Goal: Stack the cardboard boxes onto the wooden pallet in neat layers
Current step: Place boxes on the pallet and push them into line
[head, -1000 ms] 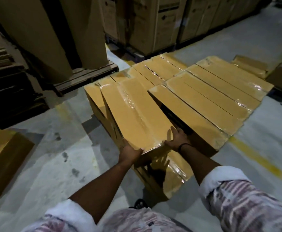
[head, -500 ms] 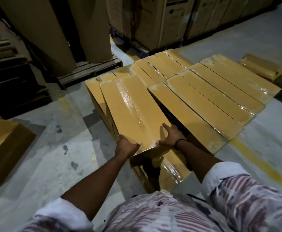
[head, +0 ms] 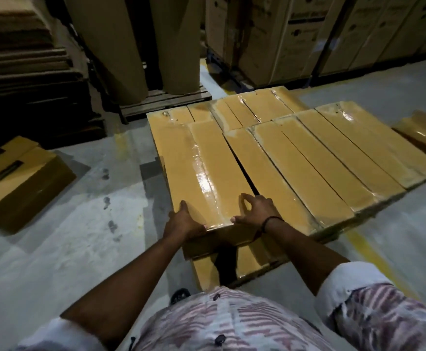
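Note:
A long flat cardboard box [head: 199,171] with glossy tape down its middle lies on the left of the stack. My left hand [head: 184,222] grips its near left corner. My right hand [head: 256,210] rests on its near right corner, fingers spread over the top. Right of it, across a narrow dark gap, several similar long boxes [head: 333,160] lie side by side in one layer. More boxes [head: 245,110] lie behind them and another layer [head: 232,269] shows beneath. The pallet under the stack is hidden.
A brown carton [head: 24,183] sits on the concrete floor at left. Tall paper rolls [head: 120,46] stand on a wooden pallet [head: 166,100] behind the stack. Large printed cartons [head: 295,34] line the back right. One loose long box [head: 422,133] lies at far right.
The box in my hands has swung and slid further onto the stack; it now lies nearly parallel to its neighbours. My head has moved closer over it.

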